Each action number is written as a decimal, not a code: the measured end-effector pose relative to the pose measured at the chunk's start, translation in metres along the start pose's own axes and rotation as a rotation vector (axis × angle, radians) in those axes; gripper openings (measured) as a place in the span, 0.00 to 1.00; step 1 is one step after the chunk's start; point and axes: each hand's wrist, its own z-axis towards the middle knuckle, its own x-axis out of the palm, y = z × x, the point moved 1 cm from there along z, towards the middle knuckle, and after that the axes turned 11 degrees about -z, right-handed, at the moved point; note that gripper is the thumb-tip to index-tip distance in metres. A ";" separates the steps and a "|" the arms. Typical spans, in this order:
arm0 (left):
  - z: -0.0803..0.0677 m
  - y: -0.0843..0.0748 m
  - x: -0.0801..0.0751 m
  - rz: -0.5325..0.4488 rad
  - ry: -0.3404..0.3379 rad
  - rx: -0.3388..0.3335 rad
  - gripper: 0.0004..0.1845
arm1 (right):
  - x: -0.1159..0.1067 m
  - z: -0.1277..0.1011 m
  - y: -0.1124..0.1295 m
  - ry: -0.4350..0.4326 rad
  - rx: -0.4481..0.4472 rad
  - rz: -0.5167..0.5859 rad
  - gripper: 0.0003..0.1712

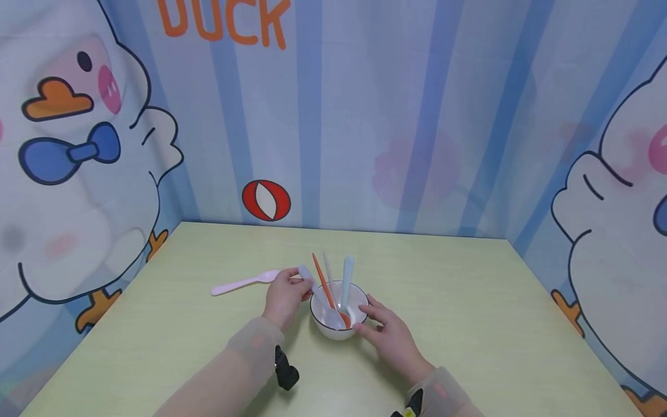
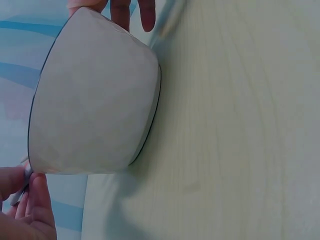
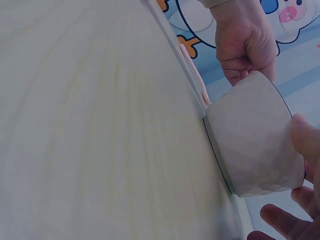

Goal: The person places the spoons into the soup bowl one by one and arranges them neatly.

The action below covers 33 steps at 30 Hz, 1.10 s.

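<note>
A white bowl [image 1: 324, 331] with a dark rim stands on the table. My left hand [image 1: 285, 298] is at its left rim and pinches the handle of a pale lavender spoon [image 1: 304, 273], whose lower end slants into the bowl. Also leaning in the bowl are an orange spoon [image 1: 320, 275], a pale blue spoon [image 1: 347, 278] and a thin whitish utensil [image 1: 327, 266]. From the right, my right hand [image 1: 392, 336] touches the bowl's outside with spread fingers, the thumb [image 3: 303, 136] against the wall near the rim. A pink spoon [image 1: 234, 286] lies left of my left hand.
The pale wooden-looking table [image 1: 469, 301] extends on both sides of the bowl. Behind it hangs a blue striped curtain [image 1: 354, 116] with printed ducks. A dark wrist device [image 1: 285, 369] sits at my left sleeve.
</note>
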 end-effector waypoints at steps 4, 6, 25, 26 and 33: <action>0.001 0.001 0.001 0.017 0.009 -0.009 0.25 | 0.000 0.000 -0.001 0.002 0.003 0.009 0.25; 0.001 0.001 0.001 0.021 0.017 -0.010 0.25 | 0.001 0.000 -0.001 0.005 0.003 0.003 0.25; 0.004 0.004 -0.023 0.027 -0.048 0.042 0.28 | 0.002 0.000 -0.001 0.003 0.005 -0.004 0.26; 0.004 0.004 -0.025 0.021 -0.054 0.040 0.28 | 0.002 0.000 -0.001 0.003 0.008 -0.003 0.26; 0.006 0.004 -0.035 0.024 -0.084 0.037 0.28 | 0.002 0.000 0.000 0.009 0.018 0.002 0.25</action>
